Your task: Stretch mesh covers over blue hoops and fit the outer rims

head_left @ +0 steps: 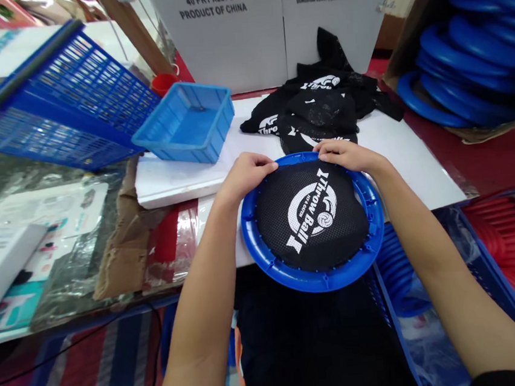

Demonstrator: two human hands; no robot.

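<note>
A blue plastic ring (264, 258) rests tilted over the table's front edge, toward my lap. Inside it lies a round black mesh net (269, 216) printed in white with "Throw Ball". At the ring's upper left, my left hand (250, 172) pinches the rim and the net's edge, thumb on top. My right hand (347, 155) does the same at the upper right, its fingertips on the far rim. A strip of the net's edge stands apart from the ring at the right. Just beyond the ring, more printed black nets (317, 105) are heaped on the white board.
A light blue tray (182, 127) sits at the left, beside a tilted blue basket (58, 106). Blue rings (476, 56) fill a carton at the right. Red rings (513, 247) are stacked in a crate below. White cartons (234, 43) stand at the back.
</note>
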